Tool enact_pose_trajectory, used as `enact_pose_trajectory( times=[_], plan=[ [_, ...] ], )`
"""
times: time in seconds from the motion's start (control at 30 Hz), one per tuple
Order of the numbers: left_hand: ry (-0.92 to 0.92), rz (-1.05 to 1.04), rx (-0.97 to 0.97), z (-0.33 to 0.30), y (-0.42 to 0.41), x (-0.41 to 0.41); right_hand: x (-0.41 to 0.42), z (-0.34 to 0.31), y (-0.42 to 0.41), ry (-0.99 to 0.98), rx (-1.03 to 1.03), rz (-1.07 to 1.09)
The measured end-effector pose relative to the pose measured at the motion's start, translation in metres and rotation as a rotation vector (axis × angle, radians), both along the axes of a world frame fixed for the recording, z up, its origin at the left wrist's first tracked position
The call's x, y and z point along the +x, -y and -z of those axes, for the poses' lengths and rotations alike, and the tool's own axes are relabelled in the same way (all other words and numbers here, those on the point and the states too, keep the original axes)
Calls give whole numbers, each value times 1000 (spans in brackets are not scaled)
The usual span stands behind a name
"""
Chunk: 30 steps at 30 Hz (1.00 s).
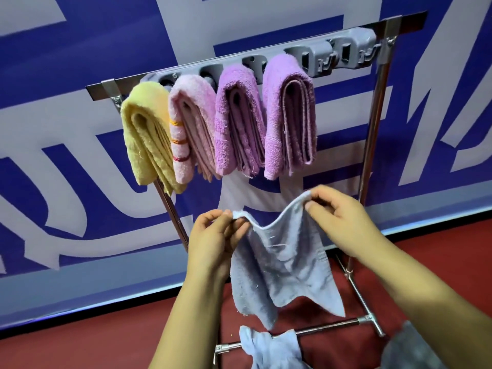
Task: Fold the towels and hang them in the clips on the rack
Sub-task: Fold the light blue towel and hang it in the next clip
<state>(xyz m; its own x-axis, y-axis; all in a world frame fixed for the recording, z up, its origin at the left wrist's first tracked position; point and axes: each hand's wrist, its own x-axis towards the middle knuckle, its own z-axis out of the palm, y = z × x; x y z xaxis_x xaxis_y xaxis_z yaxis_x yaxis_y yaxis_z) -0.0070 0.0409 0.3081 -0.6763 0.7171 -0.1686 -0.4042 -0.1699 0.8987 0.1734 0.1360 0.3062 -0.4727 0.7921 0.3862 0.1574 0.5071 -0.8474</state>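
A light blue towel (282,265) hangs unfolded in front of the rack, held by its top edge. My left hand (213,235) pinches the left corner and my right hand (343,219) pinches the right corner, which sits a little higher. Above them a metal rack (372,113) carries a grey clip strip (338,53). Folded towels hang in its clips: a yellow towel (146,139), a pink towel (189,129), a purple towel (237,121) and a second purple towel (290,115). The clips at the right end of the strip hold nothing.
Another light blue cloth (269,347) is draped over the rack's low crossbar (327,326). A grey cloth (410,347) shows at the bottom right. A blue and white banner (80,129) covers the wall behind, above a red floor (106,342).
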Motion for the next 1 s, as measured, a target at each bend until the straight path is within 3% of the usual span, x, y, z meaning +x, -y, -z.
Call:
enact_pose_trajectory(
  times=[0.1, 0.23, 0.33, 0.5, 0.6, 0.73, 0.87, 1.0],
  plan=[
    [-562, 74, -299, 6, 3, 2, -13, -19, -1, -26, 73, -33],
    [-856, 207, -102, -17, 6, 14, -33, -35, 3, 123, 185, -148],
    [-885, 398, 24, -30, 3, 16, -41, -40, 5, 118, 172, -207],
    [-1024, 360, -37, -45, 5, 9, -40, -38, 4, 131, 125, -267],
    [-990, 337, -16, -47, 3, 9, -35, -35, 3, 66, 69, -292],
    [-960, 194, 31, -49, -3, 14, -28, -18, 10, -17, -172, -426],
    [-874, 4, 95, -55, -2, 6, -12, 12, 10, 76, -227, -389],
    [-832, -104, 110, -60, 7, -13, 11, 32, -14, 372, -9, -259]
  ],
)
